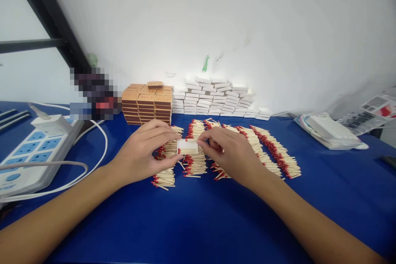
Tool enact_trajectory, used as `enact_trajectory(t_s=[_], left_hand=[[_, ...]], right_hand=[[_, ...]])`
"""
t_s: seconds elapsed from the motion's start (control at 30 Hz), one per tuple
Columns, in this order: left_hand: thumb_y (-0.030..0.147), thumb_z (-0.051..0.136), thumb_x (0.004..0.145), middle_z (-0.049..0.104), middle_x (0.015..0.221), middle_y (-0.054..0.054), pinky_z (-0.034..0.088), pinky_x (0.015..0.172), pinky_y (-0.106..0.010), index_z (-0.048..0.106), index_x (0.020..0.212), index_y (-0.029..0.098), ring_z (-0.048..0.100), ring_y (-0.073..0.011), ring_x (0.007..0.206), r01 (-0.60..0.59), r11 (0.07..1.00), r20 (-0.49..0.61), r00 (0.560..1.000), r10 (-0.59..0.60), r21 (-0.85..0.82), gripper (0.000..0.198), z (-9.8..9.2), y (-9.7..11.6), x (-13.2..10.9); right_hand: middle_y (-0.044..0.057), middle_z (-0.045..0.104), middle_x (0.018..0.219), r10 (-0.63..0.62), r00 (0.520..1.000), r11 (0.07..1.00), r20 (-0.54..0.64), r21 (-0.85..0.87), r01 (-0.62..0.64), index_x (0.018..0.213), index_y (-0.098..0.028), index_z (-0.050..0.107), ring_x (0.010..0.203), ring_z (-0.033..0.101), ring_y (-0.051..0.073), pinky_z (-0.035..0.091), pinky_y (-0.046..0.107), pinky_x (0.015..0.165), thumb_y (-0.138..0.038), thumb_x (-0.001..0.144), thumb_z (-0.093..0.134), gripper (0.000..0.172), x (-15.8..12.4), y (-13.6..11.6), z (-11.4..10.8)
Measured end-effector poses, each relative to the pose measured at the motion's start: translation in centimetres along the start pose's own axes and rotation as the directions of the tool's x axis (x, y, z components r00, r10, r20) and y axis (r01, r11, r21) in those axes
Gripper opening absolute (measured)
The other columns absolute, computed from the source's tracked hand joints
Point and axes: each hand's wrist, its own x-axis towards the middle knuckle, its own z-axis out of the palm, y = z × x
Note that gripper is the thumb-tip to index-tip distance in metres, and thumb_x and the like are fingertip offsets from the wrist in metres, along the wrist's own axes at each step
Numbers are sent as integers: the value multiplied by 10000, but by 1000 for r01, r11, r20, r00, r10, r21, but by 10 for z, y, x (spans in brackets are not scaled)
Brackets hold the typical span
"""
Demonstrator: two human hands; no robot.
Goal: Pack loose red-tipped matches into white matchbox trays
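My left hand [145, 148] and my right hand [227, 150] meet over the blue table [198, 222] and pinch a small white matchbox tray [187, 147] from either side. A few matches lie inside the tray. Under and around both hands lie rows of red-tipped matches [275, 150], spread from the middle to the right. Behind them stand a stack of brown matchbox sleeves [147, 103] and a pile of white inner trays [213, 97] against the wall.
A white power strip [34, 148] with grey and white cables [93, 161] lies at the left. Plastic-wrapped packets [329, 132] sit at the right. A black metal frame [46, 20] rises at the back left.
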Motion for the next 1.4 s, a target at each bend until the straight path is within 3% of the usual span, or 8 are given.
enact_trajectory(t_s=[0.87,1.4], left_hand=[[287,822,896,788,1043,-67,591,958,-392,728,1180,182,682,-223,1031,-26,1000,10,1000,26,-10,317,1,2,0],[295,817,899,797,1069,-83,600,980,-436,734,1186,184,696,-250,1062,-18,1000,19,1000,18,0,318,0,1,-1]], right_hand=[[-18,614,718,12,1000,1000,28,-5,-11,973,-173,706,613,515,123,393,255,612,-259,1074,590,176,0,-3,1],[-20,621,721,-4,1000,1000,16,9,4,984,-167,699,585,501,114,380,248,595,-232,1056,608,133,-2,-2,4]])
